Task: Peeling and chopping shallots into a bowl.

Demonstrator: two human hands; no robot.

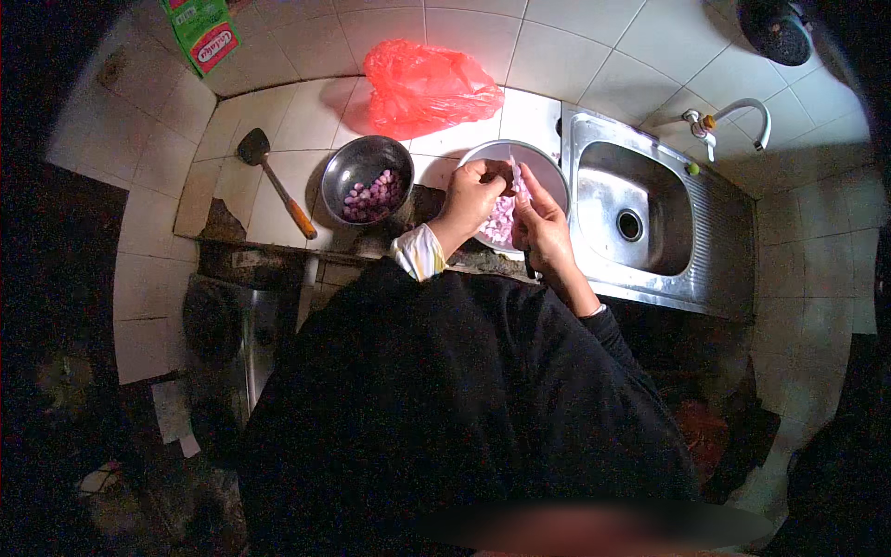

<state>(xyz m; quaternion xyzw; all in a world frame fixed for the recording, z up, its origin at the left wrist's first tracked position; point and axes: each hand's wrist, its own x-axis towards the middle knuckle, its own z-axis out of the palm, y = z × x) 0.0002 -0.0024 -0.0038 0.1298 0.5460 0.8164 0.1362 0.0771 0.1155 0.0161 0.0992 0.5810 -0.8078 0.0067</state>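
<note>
Over a round metal basin (561, 174) holding peeled pinkish shallots (498, 221), both of my hands come close together. My left hand (471, 198) has its thumb and fingertips pinched together; whether something small is between them cannot be told. My right hand (546, 226) grips a knife, whose thin blade (514, 167) points up between the hands, with a pale pinkish piece beside it; its dark handle shows below the palm. To the left, a dark metal bowl (337, 167) holds several small purple shallots (374, 197).
A red plastic bag (431, 90) lies behind the bowls. At the left rests a spatula with a wooden handle (301, 219). A steel sink (630, 188) adjoins the basin on the right, with a tap (703, 125) above it and a small green item (693, 169) on its rim.
</note>
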